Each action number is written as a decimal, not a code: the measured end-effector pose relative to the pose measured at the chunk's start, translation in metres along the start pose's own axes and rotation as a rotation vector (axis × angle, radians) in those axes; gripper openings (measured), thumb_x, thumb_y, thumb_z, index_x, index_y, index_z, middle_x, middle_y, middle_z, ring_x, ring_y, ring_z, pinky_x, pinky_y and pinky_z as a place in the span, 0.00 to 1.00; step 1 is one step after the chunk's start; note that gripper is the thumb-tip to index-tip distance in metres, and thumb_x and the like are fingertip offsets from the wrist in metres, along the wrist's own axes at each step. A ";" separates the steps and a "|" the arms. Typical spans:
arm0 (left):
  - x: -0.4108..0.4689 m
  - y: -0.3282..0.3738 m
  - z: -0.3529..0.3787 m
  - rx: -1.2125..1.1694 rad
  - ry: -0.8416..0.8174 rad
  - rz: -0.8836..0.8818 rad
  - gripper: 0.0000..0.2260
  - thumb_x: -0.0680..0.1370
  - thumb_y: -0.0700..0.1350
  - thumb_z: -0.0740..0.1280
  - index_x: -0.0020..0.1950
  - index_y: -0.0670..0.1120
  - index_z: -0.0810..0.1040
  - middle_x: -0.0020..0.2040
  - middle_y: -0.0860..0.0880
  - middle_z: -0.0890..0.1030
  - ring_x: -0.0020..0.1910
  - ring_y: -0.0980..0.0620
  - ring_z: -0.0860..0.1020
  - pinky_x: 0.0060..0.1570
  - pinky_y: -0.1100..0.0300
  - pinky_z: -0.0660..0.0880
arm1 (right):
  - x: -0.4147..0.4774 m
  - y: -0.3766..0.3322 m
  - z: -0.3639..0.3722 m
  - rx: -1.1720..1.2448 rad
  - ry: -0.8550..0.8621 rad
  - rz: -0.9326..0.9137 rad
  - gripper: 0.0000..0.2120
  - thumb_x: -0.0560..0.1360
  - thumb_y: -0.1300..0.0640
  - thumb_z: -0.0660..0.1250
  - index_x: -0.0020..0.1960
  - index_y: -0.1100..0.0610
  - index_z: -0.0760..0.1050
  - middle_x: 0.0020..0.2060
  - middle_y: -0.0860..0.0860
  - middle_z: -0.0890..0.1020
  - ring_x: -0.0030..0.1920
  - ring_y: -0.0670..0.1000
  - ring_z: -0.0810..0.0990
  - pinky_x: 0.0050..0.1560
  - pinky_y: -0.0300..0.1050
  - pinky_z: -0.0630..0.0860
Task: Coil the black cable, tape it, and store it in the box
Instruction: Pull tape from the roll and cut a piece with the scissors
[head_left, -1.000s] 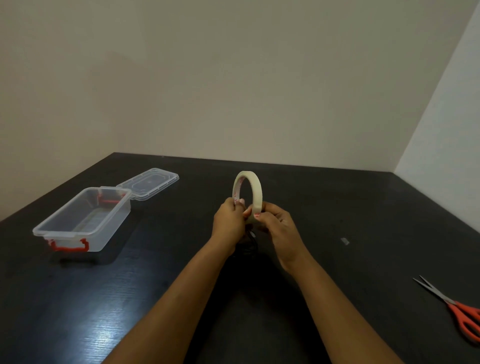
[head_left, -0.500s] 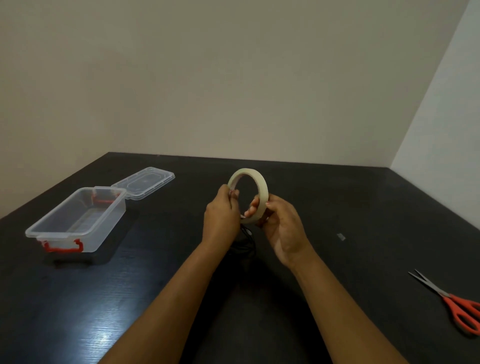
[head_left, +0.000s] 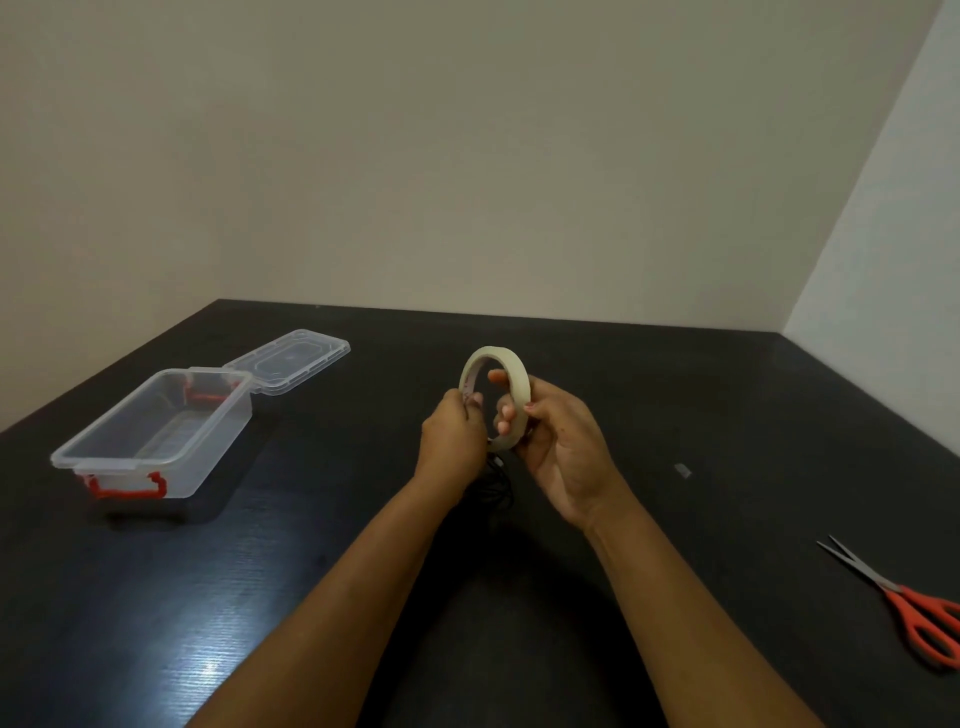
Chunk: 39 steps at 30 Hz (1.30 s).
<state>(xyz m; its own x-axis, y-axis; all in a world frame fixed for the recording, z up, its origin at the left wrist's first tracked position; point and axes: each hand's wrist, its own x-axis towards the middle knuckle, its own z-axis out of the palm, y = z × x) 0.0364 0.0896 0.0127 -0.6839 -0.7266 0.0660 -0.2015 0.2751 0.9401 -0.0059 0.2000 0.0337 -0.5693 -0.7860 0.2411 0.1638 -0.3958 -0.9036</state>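
Plain indoor room; whether home or office cannot be told. A dark wood-grain table sits in a corner formed by two plain off-white walls. Items present are household or stationery goods: a clear plastic box with red latches, its lid alongside, a roll of tape, and orange-handled scissors.

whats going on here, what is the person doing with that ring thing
A person is holding a tape roll up over a dark table with both hands. The right hand grips it with fingers through the hole, while the left hand pinches its edge, probably picking for the tape's end. A black cable lies on the table under the hands, mostly hidden. A clear box stands open on the left, its lid behind it, and scissors lie on the right.
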 end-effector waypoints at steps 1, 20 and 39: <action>0.000 0.000 0.000 -0.022 -0.009 -0.022 0.12 0.82 0.51 0.53 0.58 0.46 0.71 0.47 0.48 0.75 0.41 0.54 0.75 0.35 0.61 0.71 | 0.000 -0.001 0.000 -0.004 -0.003 0.004 0.19 0.78 0.69 0.48 0.58 0.62 0.76 0.33 0.50 0.79 0.37 0.46 0.76 0.44 0.40 0.76; 0.000 0.002 -0.002 0.009 -0.025 0.063 0.11 0.82 0.49 0.53 0.58 0.44 0.70 0.48 0.46 0.76 0.38 0.55 0.75 0.33 0.64 0.70 | -0.002 0.001 0.006 -0.065 0.068 -0.032 0.16 0.79 0.66 0.50 0.49 0.59 0.77 0.30 0.48 0.76 0.33 0.46 0.73 0.37 0.37 0.74; -0.009 0.001 0.000 0.445 0.135 0.942 0.17 0.78 0.48 0.59 0.66 0.47 0.74 0.66 0.45 0.75 0.63 0.49 0.74 0.62 0.58 0.71 | 0.005 0.005 -0.021 -0.570 0.215 -0.168 0.20 0.82 0.46 0.50 0.46 0.51 0.78 0.36 0.46 0.78 0.37 0.39 0.76 0.40 0.34 0.73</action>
<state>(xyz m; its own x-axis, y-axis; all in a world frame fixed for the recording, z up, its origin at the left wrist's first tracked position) 0.0420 0.0964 0.0134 -0.6195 -0.1550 0.7695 0.1132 0.9524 0.2830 -0.0250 0.2046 0.0226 -0.7085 -0.5989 0.3732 -0.3630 -0.1442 -0.9206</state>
